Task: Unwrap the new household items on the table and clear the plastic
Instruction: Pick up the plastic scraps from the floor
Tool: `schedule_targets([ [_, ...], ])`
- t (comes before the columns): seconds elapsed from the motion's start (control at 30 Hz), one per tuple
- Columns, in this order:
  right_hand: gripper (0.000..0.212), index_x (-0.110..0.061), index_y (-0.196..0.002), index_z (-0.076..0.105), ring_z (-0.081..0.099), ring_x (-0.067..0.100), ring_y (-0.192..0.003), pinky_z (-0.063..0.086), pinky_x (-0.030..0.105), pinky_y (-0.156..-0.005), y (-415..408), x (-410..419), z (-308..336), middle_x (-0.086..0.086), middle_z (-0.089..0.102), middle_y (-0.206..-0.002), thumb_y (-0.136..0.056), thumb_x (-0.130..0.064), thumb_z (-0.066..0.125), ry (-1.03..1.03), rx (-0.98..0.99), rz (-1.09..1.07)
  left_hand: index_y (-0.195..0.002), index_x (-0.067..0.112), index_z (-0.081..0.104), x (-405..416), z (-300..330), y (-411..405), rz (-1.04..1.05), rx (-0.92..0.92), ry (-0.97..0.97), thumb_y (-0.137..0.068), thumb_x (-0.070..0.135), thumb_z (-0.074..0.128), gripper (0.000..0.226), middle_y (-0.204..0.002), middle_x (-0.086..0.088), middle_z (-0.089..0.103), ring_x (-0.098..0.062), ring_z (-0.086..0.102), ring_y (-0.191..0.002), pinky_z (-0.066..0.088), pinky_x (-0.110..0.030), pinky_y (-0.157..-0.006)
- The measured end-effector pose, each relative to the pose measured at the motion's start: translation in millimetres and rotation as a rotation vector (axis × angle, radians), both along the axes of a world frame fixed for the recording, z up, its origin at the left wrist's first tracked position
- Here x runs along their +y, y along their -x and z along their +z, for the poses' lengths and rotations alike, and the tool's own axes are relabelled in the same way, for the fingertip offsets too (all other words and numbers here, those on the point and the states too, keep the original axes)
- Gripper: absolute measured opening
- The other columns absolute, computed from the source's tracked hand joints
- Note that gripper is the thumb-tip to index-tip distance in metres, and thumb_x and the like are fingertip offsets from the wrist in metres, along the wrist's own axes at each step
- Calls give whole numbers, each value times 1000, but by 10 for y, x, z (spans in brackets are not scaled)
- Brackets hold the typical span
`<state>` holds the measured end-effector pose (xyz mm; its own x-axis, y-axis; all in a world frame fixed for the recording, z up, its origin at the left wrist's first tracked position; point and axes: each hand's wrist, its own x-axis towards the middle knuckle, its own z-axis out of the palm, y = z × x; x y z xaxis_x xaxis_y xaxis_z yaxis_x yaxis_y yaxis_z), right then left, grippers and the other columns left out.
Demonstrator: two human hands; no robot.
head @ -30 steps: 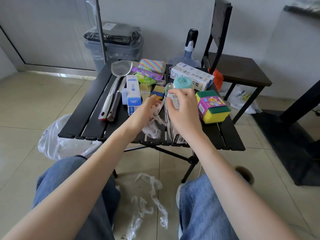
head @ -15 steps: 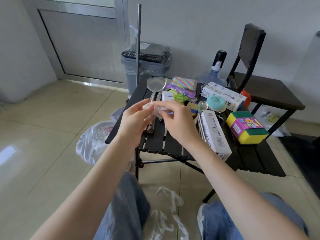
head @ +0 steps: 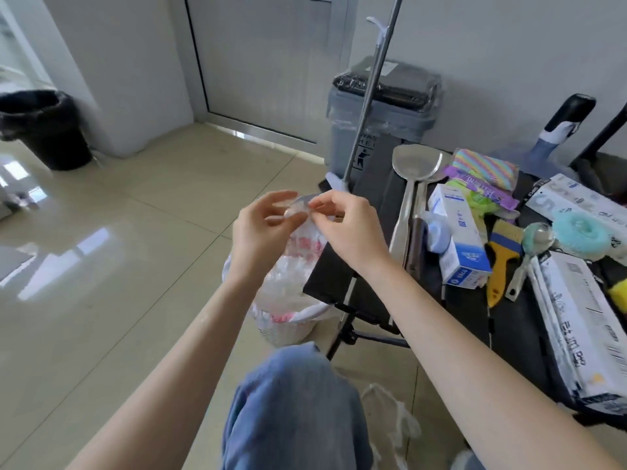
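Both hands are raised left of the black slatted table (head: 369, 266), above a white basket lined with a printed plastic bag (head: 288, 293). My left hand (head: 261, 228) and my right hand (head: 342, 225) pinch a small crumpled piece of clear plastic wrap (head: 298, 208) between their fingertips. On the table lie a steel spatula (head: 412, 171), a blue-and-white box (head: 459, 232), a yellow-handled brush (head: 502, 256), a wrapped steel scoop (head: 529, 252), a teal scrubber (head: 582, 235) and long white boxes (head: 576, 320).
More clear plastic (head: 390, 412) lies on the tiled floor by my knee. A grey lidded bin (head: 383, 106) stands behind the table with a metal pole (head: 369, 93) in front of it. A black bin (head: 44, 127) sits far left by the wall.
My hands lifted the clear plastic off the table and carried it left, over the lined basket. My view swung left with them.
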<state>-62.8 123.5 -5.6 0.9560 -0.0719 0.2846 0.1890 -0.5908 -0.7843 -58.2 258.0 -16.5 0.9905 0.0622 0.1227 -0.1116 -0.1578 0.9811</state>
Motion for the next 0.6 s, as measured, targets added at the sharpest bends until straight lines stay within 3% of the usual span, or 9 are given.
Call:
schedule_targets([
  [0.1, 22, -8, -109, 70, 60, 8, -95, 39, -2, -74, -209, 74, -80, 3, 70, -107, -93, -4, 55, 127, 81, 75, -106, 23, 58, 184, -340, -277, 67, 106, -19, -81, 22, 75, 31, -91, 3, 68, -7, 66, -78, 51, -18, -69],
  [0.2, 28, -10, -116, 67, 60, 17, -108, 42, 15, -84, -359, 97, -187, 5, 66, -120, -96, -6, 48, 262, 159, 127, -118, 27, 61, 234, -710, -482, -100, 213, -209, -90, 30, 64, 28, -122, 6, 62, -8, 59, -101, 46, -22, -82],
  [0.3, 30, -13, -118, 66, 54, 17, -118, 41, 20, -92, -424, 79, -295, 7, 61, -127, -94, -7, 49, 315, 204, 144, -130, 27, 55, 232, -892, -508, -216, 277, -227, -98, 30, 51, 33, -137, 7, 52, -10, 51, -119, 37, -21, -91],
  [0.4, 30, -8, -116, 67, 53, 17, -121, 34, 10, -90, -373, 35, -310, 6, 62, -126, -93, -4, 50, 301, 152, 129, -132, 27, 54, 274, -849, -443, -180, 295, -170, -99, 30, 49, 34, -130, 7, 56, -6, 53, -111, 41, -15, -84],
  [0.5, 29, -6, -113, 69, 56, 14, -113, 34, 5, -88, -169, -55, -184, 6, 66, -120, -91, -1, 51, 235, 61, 88, -127, 30, 57, 262, -592, -268, -148, 202, -148, -96, 26, 53, 31, -127, 11, 59, -6, 52, -120, 42, -24, -100],
  [0.6, 28, -8, -108, 71, 52, -4, -98, 34, -3, -83, 161, -199, -3, 0, 68, -113, -91, 1, 51, 156, -22, 69, -117, 28, 60, 133, -141, 43, -227, 81, -91, -97, 18, 52, 24, -115, 16, 62, 6, 58, -102, 45, -12, -87],
])
